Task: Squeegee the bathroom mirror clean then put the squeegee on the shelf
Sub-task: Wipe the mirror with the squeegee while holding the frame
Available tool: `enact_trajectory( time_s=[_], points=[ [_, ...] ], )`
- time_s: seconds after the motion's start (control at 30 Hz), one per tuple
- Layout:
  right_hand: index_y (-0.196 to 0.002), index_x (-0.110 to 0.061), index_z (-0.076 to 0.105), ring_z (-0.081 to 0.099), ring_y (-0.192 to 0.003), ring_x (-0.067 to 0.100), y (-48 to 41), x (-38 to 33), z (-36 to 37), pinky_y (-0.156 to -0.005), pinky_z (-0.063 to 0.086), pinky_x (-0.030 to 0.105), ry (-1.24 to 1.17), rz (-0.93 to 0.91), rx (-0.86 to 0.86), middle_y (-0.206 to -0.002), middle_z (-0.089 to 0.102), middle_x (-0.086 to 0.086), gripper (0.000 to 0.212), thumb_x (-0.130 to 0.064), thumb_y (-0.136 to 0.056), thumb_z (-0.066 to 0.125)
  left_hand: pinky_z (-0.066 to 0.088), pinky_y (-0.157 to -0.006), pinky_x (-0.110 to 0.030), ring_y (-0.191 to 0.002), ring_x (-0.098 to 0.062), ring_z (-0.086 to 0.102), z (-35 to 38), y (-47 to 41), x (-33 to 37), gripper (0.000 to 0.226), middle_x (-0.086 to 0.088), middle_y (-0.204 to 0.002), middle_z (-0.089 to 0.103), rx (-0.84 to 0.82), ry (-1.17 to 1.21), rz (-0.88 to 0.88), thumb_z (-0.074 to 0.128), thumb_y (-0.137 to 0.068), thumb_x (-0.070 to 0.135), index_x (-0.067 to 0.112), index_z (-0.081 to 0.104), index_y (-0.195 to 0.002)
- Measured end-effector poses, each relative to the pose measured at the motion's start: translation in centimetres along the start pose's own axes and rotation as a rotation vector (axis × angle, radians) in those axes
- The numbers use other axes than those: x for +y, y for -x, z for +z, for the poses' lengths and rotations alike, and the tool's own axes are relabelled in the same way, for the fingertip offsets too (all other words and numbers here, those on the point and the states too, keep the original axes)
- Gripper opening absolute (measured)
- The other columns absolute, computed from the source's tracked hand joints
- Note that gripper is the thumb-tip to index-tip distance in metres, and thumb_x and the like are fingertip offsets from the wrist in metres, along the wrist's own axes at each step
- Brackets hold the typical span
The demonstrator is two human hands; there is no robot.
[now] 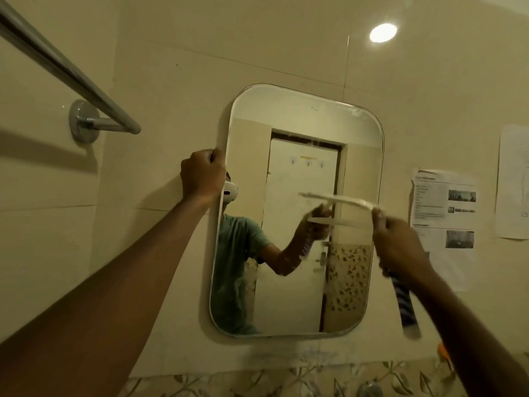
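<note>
streaks may be left if the squeegee [343, 201] blade above the gripping right hand [400, 247] is tilted off the mirror [286, 296], clasped edgewise by the left hand [203, 174].

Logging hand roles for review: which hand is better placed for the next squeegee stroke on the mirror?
Right. The right hand grips the squeegee, blade at the mirror; the left hand holds the mirror's left edge.

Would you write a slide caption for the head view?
Left hand grips the mirror by its edge; right hand holds the squeegee before the glass.
</note>
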State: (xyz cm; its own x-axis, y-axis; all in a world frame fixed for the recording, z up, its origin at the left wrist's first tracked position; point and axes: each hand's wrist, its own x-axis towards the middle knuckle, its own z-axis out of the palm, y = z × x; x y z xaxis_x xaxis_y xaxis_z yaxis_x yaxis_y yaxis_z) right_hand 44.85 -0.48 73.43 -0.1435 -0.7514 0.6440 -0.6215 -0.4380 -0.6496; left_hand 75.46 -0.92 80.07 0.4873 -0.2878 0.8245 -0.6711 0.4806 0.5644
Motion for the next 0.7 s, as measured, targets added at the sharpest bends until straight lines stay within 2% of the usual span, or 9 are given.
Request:
enact_trajectory(
  time_s=[0.07,0.1,0.2,0.27,0.33,0.47,0.53,0.6,0.7],
  points=[
    [-0.082,-0.008,0.054,0.047,-0.045,0.017,-2.8,-2.3,-1.2,-0.039,0.043,0.026,-0.019,-0.066,0.055,-0.061,0.05,0.006,0.045,-0.039,-0.103,0.03,0.057,-0.063,-0.032,-0.067,-0.025,0.066,-0.6,0.2,-0.3,0.041,-0.011,-0.073,0.069,-0.071,0.15,-0.135,0.045,-0.096,0.031,0.001,0.068,-0.078],
    [-0.082,-0.008,0.055,0.048,-0.045,0.018,-3.9,-3.1,-1.6,-0.039,0.043,0.027,-0.032,-0.091,0.078,-0.061,0.051,0.007,0.046,-0.04,-0.103,0.029,0.061,-0.07,-0.038,-0.073,-0.026,0.071,-0.8,0.3,-0.6,0.037,-0.011,-0.081,0.073,-0.105,0.241,-0.205,0.048,-0.095,0.032,0.005,0.071,-0.083],
    [-0.078,-0.009,0.053,0.049,-0.045,0.019,-4.6,-3.1,-1.2,-0.04,0.045,0.028,-0.038,-0.104,0.092,-0.061,0.052,0.007,0.046,-0.039,-0.103,0.029,0.062,-0.075,-0.046,-0.083,-0.026,0.074,-1.3,1.0,-1.1,0.025,-0.01,-0.092,0.076,-0.183,0.447,-0.339,0.059,-0.093,0.035,0.015,0.073,-0.089],
    [-0.073,-0.011,0.052,0.046,-0.045,0.016,-2.7,-1.0,0.5,-0.043,0.043,0.028,-0.046,-0.078,0.058,-0.058,0.05,0.006,0.044,-0.034,-0.103,0.03,0.061,-0.077,-0.048,-0.088,-0.027,0.073,-1.4,1.3,-1.3,0.02,-0.011,-0.098,0.075,-0.201,0.463,-0.333,0.067,-0.088,0.032,0.015,0.073,-0.096],
    [-0.069,-0.011,0.051,0.044,-0.043,0.014,0.4,1.8,2.8,-0.044,0.042,0.028,-0.069,-0.036,0.034,-0.055,0.05,0.005,0.045,-0.032,-0.104,0.03,0.06,-0.081,-0.046,-0.093,-0.026,0.072,-1.3,1.5,-1.3,0.026,-0.01,-0.104,0.074,-0.191,0.449,-0.314,0.073,-0.083,0.027,0.013,0.071,-0.105],
    [-0.075,-0.012,0.054,0.062,-0.056,0.021,5.3,4.5,5.4,-0.053,0.054,0.033,-0.056,0.039,-0.003,-0.067,0.062,0.008,0.045,-0.036,-0.103,0.027,0.059,-0.086,-0.044,-0.093,-0.022,0.072,-1.2,1.8,-0.8,0.033,-0.008,-0.103,0.075,-0.147,0.412,-0.287,0.077,-0.079,0.023,0.01,0.071,-0.109],
    [-0.077,-0.01,0.055,0.06,-0.056,0.021,5.4,4.2,4.7,-0.052,0.054,0.033,-0.04,0.063,-0.033,-0.068,0.061,0.009,0.047,-0.038,-0.103,0.028,0.06,-0.084,-0.043,-0.088,-0.021,0.073,-1.2,1.8,-0.5,0.033,-0.009,-0.098,0.076,-0.094,0.366,-0.255,0.079,-0.078,0.022,0.008,0.072,-0.106],
    [-0.076,-0.008,0.055,0.052,-0.049,0.017,4.0,3.0,3.2,-0.046,0.048,0.029,-0.031,0.055,-0.041,-0.065,0.057,0.008,0.047,-0.037,-0.103,0.03,0.062,-0.076,-0.043,-0.082,-0.022,0.073,-1.5,1.3,-0.2,0.033,-0.011,-0.095,0.076,-0.071,0.326,-0.243,0.081,-0.075,0.022,0.006,0.073,-0.103],
    [-0.077,-0.008,0.054,0.048,-0.047,0.016,0.6,0.6,0.6,-0.041,0.043,0.025,-0.034,0.019,0.048,-0.063,0.052,0.007,0.045,-0.036,-0.103,0.031,0.062,-0.071,-0.043,-0.081,-0.025,0.072,-1.8,0.8,0.2,0.032,-0.014,-0.095,0.075,-0.081,0.235,-0.169,0.082,-0.074,0.023,0.003,0.074,-0.099]
  ],
)
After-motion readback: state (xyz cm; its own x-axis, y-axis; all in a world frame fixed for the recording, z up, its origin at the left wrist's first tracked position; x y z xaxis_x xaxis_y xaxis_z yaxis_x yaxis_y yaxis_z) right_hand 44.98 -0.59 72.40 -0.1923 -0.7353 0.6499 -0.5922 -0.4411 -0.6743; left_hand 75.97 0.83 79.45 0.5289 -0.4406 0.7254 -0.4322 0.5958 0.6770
